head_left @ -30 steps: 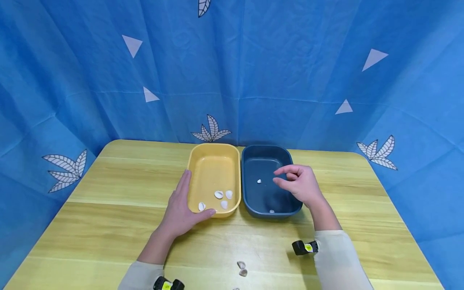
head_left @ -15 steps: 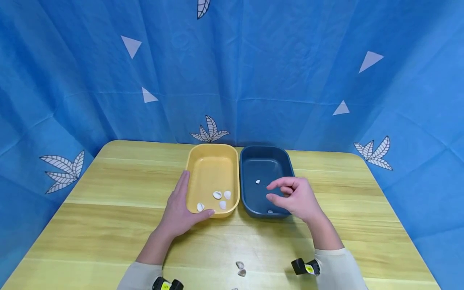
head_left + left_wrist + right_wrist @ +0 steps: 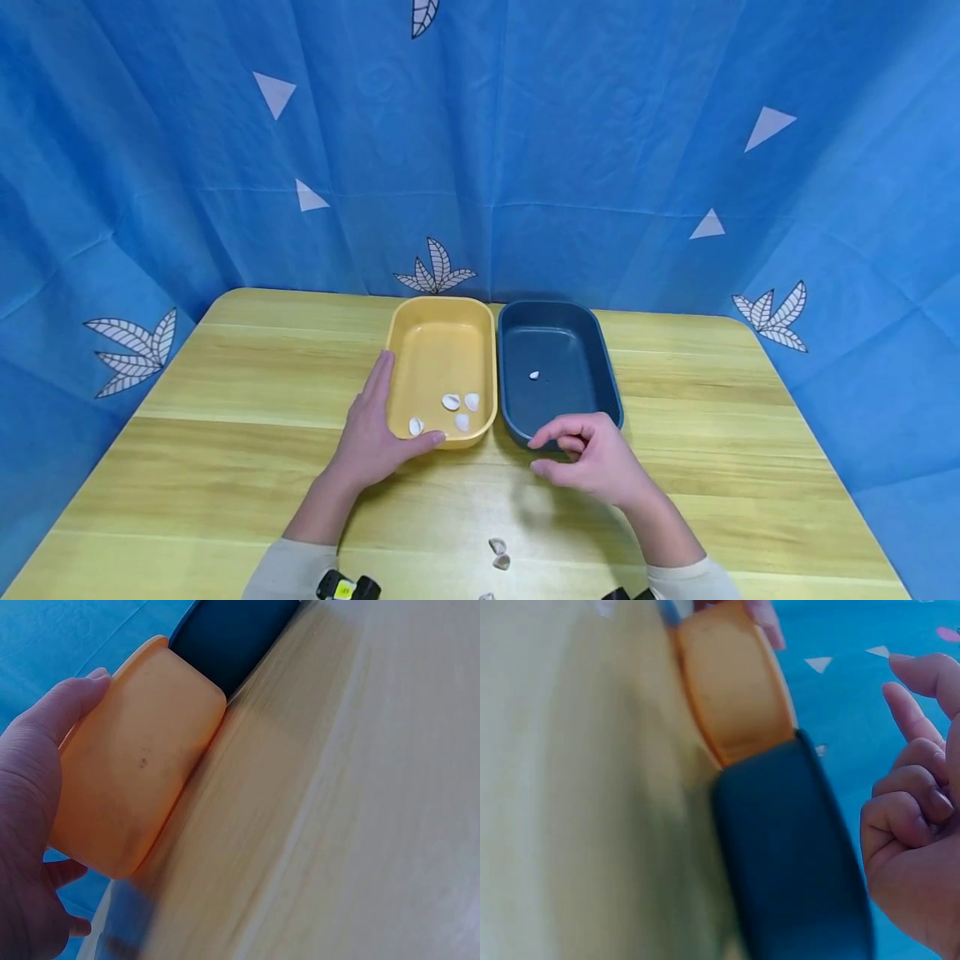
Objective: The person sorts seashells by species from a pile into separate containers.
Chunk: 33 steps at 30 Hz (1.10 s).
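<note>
Blue backdrop, wooden worktop [image 3: 225, 467]; my right hand [image 3: 600, 458] has pulled back from the navy tray [image 3: 609, 383], loosely curled, empty; left hand [image 3: 371, 437] still flat against the yellow tray [image 3: 397, 350]; shells [image 3: 498, 554] next.

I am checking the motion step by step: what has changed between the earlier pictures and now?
The right hand drew back from above the blue tray toward the person and now hovers over the table in front of the tray, holding nothing visible. The left hand stayed against the yellow tray. The shells in the trays and the shells on the table did not move.
</note>
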Motion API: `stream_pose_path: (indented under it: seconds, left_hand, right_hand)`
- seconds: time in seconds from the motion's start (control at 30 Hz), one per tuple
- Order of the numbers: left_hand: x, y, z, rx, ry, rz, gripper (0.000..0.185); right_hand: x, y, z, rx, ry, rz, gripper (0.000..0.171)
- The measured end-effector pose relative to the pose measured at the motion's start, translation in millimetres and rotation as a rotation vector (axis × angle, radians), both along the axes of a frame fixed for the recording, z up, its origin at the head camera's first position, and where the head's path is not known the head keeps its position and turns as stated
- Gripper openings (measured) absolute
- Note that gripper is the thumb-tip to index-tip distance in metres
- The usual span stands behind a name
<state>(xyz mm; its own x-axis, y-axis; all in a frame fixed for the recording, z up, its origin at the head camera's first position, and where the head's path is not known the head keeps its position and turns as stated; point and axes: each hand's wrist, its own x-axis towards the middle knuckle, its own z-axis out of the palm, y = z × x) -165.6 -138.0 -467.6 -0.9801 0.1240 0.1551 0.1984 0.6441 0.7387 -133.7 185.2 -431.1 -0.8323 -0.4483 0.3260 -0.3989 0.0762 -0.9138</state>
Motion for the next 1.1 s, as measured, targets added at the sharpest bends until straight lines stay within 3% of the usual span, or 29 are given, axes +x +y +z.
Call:
stream_pose_path:
  seconds: [0.6,0.8,1.1]
  left_hand:
    - [-0.1,0.9,-0.6,-0.006,0.005,-0.001,0.130]
    - [1.3,0.6,-1.4,0.000,0.003,-0.004,0.129]
    - [0.7,0.1,-0.6,-0.001,0.006,0.002,0.129]
  right_hand:
    - [30.3,-12.6,-40.0,0.205,-0.230,0.143,0.024]
    - [35.0,-15.4,-49.1,0.217,-0.235,0.212,0.025]
    - [35.5,-19.2,-48.1,0.328,-0.179,0.155,0.025]
